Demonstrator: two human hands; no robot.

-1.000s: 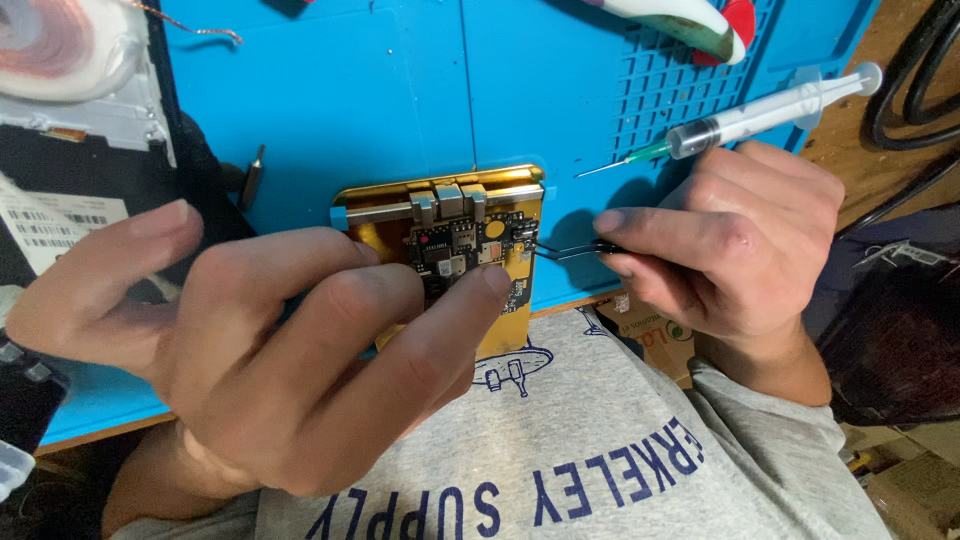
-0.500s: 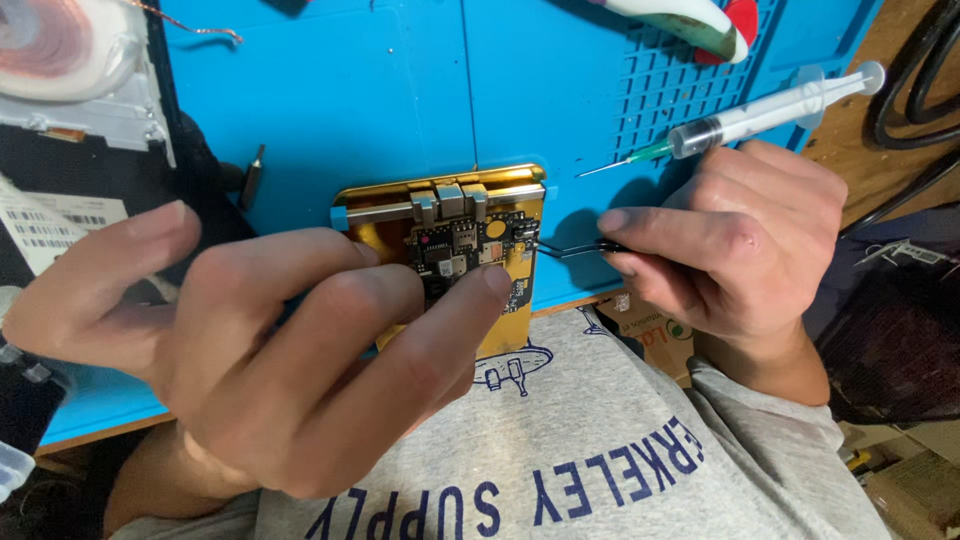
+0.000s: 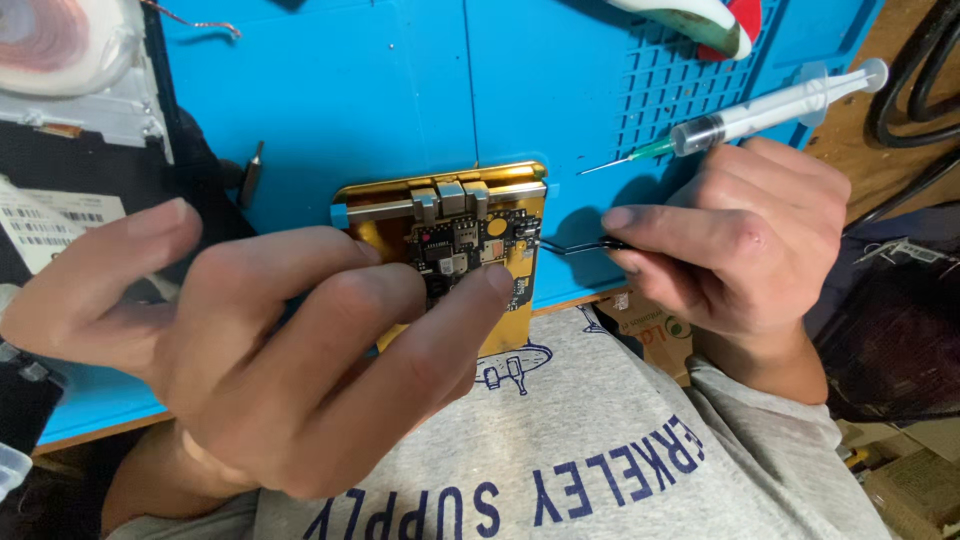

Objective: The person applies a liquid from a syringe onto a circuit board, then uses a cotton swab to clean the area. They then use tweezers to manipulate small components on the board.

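A gold-framed phone [image 3: 505, 200] lies opened on the blue work mat [image 3: 350, 90], its dark circuit board exposed. My left hand [image 3: 270, 350] rests over the phone's lower part, fingers spread, with fingertips pressing on the board. My right hand [image 3: 740, 250] pinches thin black tweezers [image 3: 575, 247], whose tips touch the phone's right edge near the board. A clear syringe [image 3: 770, 105] with a green needle hub lies across the back of my right hand.
A disassembled device with a white coil [image 3: 50, 40] and a labelled black part [image 3: 60, 215] lie at the left. A small metal bit [image 3: 252, 170] rests on the mat. Black cables [image 3: 915, 90] run at the right, and a red-green-white object [image 3: 710, 20] sits at the top.
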